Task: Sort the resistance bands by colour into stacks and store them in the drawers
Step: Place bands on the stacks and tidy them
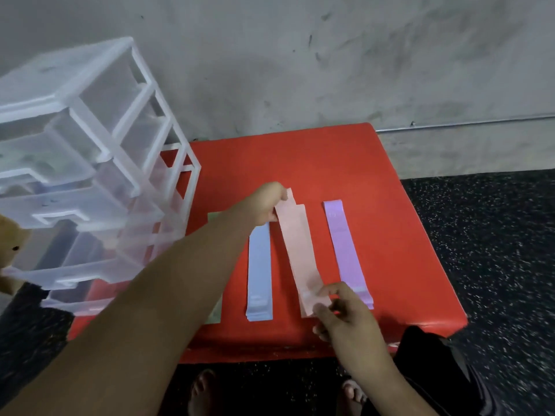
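On the red padded bench (384,181) lie stacks of flat resistance bands side by side: a blue stack (259,265), a pink stack (300,253) and a purple stack (345,247). A green stack (214,217) is mostly hidden under my left forearm. My left hand (264,202) pinches the far end of the top pink band. My right hand (345,310) pinches its near end, so the band is held at both ends over the pink stack.
A translucent plastic drawer tower (90,175) stands on the bench's left part, with its drawers pulled out by differing amounts. A grey wall rises behind the bench. Dark speckled floor (495,235) lies to the right. My bare feet (204,388) show below the bench.
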